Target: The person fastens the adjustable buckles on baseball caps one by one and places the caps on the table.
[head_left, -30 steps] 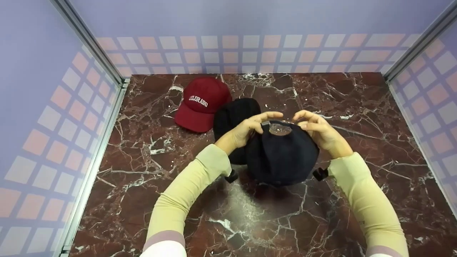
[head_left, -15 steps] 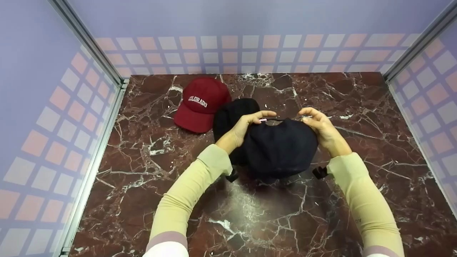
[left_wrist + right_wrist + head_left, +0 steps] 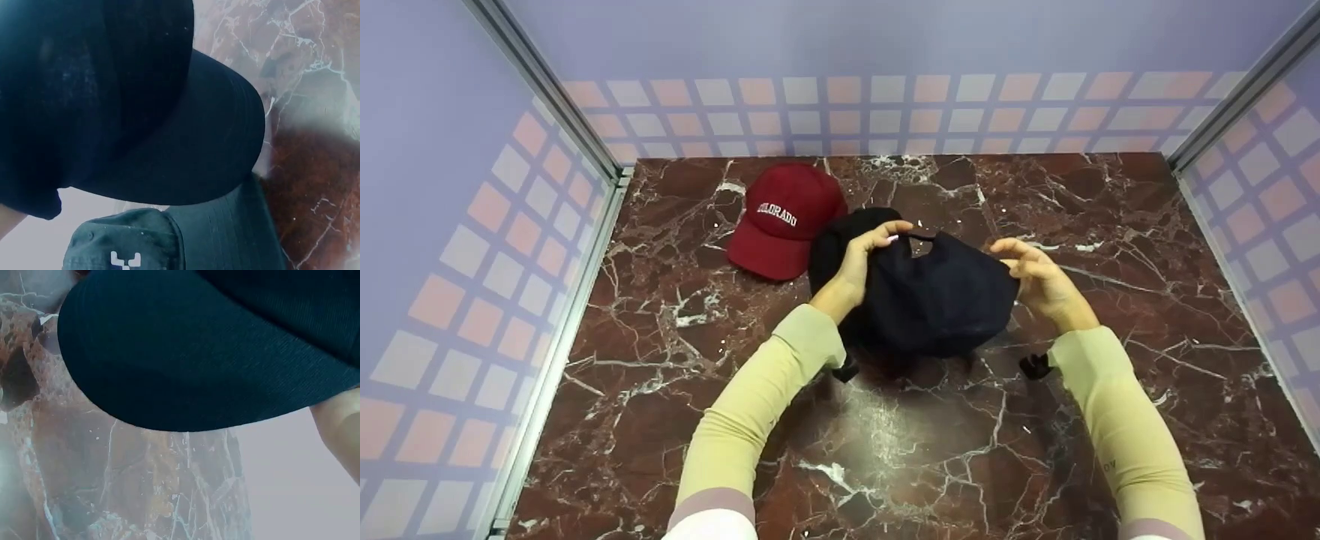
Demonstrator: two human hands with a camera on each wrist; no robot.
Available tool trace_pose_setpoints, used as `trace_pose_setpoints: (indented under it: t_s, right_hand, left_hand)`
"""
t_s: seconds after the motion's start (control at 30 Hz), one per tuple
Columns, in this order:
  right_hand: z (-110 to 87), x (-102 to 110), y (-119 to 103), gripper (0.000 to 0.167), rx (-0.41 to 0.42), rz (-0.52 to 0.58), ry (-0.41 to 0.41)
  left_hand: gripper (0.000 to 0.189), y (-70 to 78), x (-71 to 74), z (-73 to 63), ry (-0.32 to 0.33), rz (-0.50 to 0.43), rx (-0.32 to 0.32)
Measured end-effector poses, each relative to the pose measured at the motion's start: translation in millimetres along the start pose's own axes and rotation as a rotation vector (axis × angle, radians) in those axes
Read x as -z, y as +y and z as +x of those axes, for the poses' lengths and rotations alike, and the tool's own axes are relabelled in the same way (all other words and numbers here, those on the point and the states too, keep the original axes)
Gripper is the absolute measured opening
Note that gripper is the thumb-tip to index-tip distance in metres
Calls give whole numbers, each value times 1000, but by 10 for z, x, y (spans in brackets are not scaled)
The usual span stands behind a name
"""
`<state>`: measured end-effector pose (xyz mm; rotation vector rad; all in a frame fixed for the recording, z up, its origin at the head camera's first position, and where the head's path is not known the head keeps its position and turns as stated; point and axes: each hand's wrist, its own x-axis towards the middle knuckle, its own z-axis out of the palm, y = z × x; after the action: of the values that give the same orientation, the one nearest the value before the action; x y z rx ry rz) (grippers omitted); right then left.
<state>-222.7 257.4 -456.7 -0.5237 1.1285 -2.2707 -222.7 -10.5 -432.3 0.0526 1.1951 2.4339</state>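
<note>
A dark navy baseball cap (image 3: 945,300) is held up over the table, its back opening and strap facing away at the top. My left hand (image 3: 861,262) pinches its rim beside the strap. At the cap's right edge, my right hand (image 3: 1042,285) holds the rim between bent fingers and thumb. The navy cap's brim (image 3: 219,135) hangs below in the left wrist view, and also fills much of the right wrist view. Under and left of it lies a black cap (image 3: 840,244), partly covered; its white emblem (image 3: 125,260) shows in the left wrist view.
A red cap (image 3: 791,214) with white COLORADO lettering lies at the back left, against the black cap. The dark red marble table (image 3: 675,420) is bordered by pale purple panels (image 3: 885,45) with checkered squares at the back and sides.
The navy cap has shifted left and away from me, tilting so its back opening shows less. My left hand has moved up and left with it; my right hand has slid along its edge.
</note>
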Motion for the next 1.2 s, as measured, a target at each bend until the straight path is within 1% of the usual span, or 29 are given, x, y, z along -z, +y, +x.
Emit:
trace_pose_setpoints:
  t_s: [0.07, 0.13, 0.2, 0.3, 0.37, 0.43, 0.5, 0.6, 0.7, 0.87, 0.93, 1.03, 1.13, 1.2]
  right_hand:
    - [-3, 12, 11, 56, -2, 28, -3]
    - [-1, 14, 20, 56, 15, 69, 16]
    - [1, 12, 27, 54, 45, 124, 46]
    - [-8, 19, 43, 50, 111, 236, 100]
    - [-16, 29, 57, 45, 154, 307, 154]
    - [-19, 44, 74, 41, 200, 362, 210]
    - [-11, 57, 94, 37, 241, 413, 260]
    - [8, 69, 120, 36, 289, 469, 323]
    - [27, 74, 138, 35, 309, 487, 415]
    - [44, 94, 162, 29, 279, 499, 607]
    - [49, 109, 174, 25, 250, 522, 671]
    - [59, 127, 192, 21, 194, 559, 764]
    - [65, 145, 216, 24, 150, 588, 878]
    - [67, 157, 236, 28, 133, 580, 959]
  left_hand:
    - [37, -22, 45, 30, 4, 22, -15]
    - [36, -95, 190, 127, -29, 29, -14]
    - [38, -101, 247, 134, -50, 66, 1]
    - [44, -97, 324, 119, -80, 106, 45]
    - [44, -49, 282, 29, -69, 164, 71]
    - [44, -64, 321, 9, -73, 213, 96]
    - [43, -88, 356, -7, -77, 252, 109]
    - [48, -119, 391, -29, -71, 301, 120]
    - [56, -149, 419, -40, -66, 324, 124]
    - [62, -224, 455, -33, -73, 369, 109]
    - [64, -259, 465, -27, -71, 382, 100]
    - [66, -313, 475, -20, -73, 378, 83]
    - [67, -363, 485, -16, -71, 366, 70]
    - [67, -398, 494, -10, -66, 372, 65]
